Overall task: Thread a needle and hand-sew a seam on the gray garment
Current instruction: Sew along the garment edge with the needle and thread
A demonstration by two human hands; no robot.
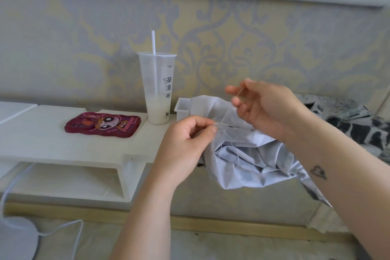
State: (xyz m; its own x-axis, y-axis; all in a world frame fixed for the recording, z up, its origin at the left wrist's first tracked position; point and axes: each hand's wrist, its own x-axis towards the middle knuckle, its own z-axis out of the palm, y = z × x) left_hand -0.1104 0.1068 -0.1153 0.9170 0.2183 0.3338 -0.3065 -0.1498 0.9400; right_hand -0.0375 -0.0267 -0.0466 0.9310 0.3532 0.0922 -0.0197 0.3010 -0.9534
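The gray garment hangs bunched in front of me, right of centre. My left hand pinches a fold of its upper edge between thumb and forefinger. My right hand is raised just above the cloth and pinches a thin needle that points up and to the right. A fine pale thread runs from the cloth near my left fingertips up toward the needle. My right forearm, with a small heart tattoo, covers part of the garment.
A white shelf runs along the patterned wall. On it stand a plastic cup with a straw, a red cartoon phone case and a small white box. A patterned blanket lies at right; a white cable trails lower left.
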